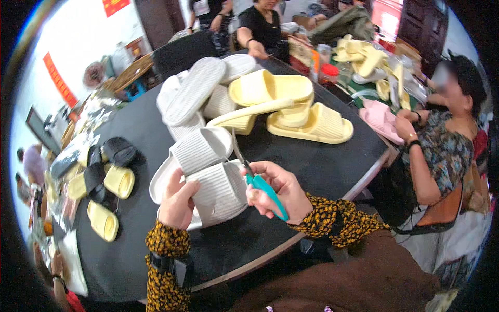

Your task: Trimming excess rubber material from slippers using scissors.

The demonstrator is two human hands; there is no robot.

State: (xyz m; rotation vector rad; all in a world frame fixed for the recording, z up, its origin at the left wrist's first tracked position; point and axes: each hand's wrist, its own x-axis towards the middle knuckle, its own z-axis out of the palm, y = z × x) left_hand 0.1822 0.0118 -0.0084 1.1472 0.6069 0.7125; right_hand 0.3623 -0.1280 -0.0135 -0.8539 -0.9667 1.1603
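My left hand grips the side of a light grey-white ribbed slipper, its thumb pressed on the strap. A second slipper of the same kind lies right behind it, touching it. My right hand is wrapped round teal-handled scissors. Their dark blades point up and away, beside the right edge of the two slippers. Whether the blades touch the strap I cannot tell. Just beyond is a heap of white slippers and yellow slippers.
The black table has a pale edge curving near me. Several yellow and black slippers lie at left. At right a person handles a pink slipper; a red-lidded jar and more yellow slippers stand behind. Other people are at the far side.
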